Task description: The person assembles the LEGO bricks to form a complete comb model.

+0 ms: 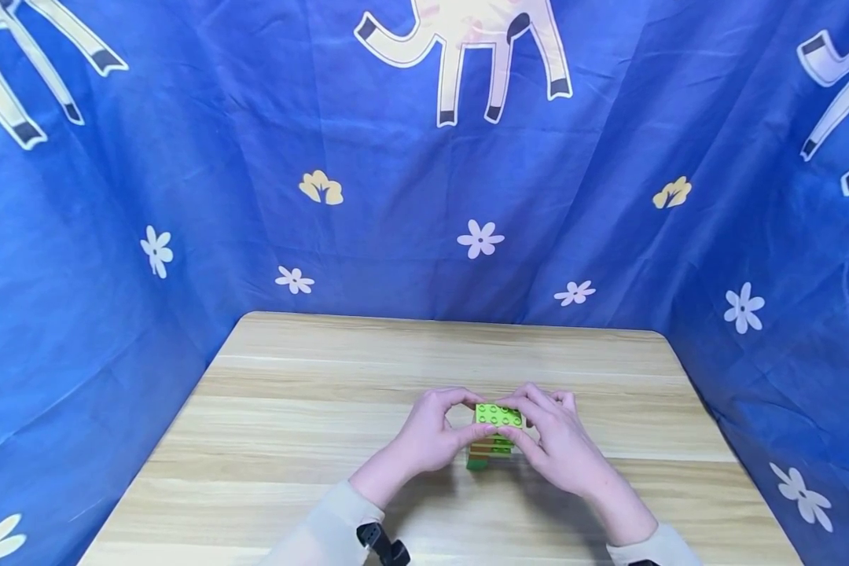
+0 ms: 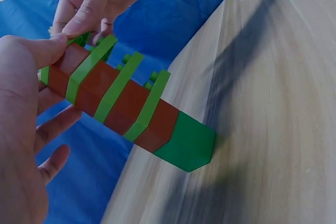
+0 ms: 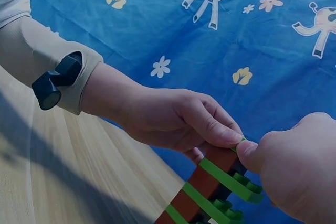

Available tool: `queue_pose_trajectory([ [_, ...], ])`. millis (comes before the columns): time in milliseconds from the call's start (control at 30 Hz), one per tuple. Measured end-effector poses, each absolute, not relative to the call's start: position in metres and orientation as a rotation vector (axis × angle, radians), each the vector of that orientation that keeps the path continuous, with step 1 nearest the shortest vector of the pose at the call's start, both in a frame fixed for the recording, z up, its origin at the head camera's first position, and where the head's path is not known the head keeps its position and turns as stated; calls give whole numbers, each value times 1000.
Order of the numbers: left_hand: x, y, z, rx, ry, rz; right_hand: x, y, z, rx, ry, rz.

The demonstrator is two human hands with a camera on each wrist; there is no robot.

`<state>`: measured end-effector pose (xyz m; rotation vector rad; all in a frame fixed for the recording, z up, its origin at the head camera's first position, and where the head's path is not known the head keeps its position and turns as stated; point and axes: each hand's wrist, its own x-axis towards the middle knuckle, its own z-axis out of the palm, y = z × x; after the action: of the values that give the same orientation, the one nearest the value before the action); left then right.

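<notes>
A tower of toy building bricks (image 2: 119,94) stands upright on the table. Its lowest piece is a dark green brick (image 2: 188,141); above that, brown bricks alternate with light green plates that jut out to one side. A studded light green plate (image 1: 494,415) lies at the top. From the left, my left hand (image 1: 431,432) pinches this plate between thumb and fingers. My right hand (image 1: 562,444) grips the plate's right end the same way. The two thumbs almost meet at the near edge. Fingers cover parts of the top in every view.
A light wood-grain table (image 1: 311,409) carries the tower near its front middle. Blue cloth (image 1: 396,236) printed with flowers and animals hangs around its back and sides. A small black device (image 3: 58,80) sits at the left sleeve's cuff.
</notes>
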<state>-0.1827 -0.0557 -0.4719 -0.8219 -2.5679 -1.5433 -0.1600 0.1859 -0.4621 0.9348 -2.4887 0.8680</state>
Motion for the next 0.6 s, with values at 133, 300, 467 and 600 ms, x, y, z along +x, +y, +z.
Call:
queue_pose_trajectory([
  [133, -184, -55, -474, -815, -2561, -1590, -160, 187, -463, 931, -2492, 897],
  [300, -186, -53, -479, -822, -2510, -1698, -160, 188, -466, 929, -2488, 936],
  [467, -185, -52, -480, -808, -2495, -1724, -160, 187, -465, 938, -2476, 954],
  [600, -185, -52, -480, -800, -2504, -1710, -161, 188, -464, 946, -2489, 958],
])
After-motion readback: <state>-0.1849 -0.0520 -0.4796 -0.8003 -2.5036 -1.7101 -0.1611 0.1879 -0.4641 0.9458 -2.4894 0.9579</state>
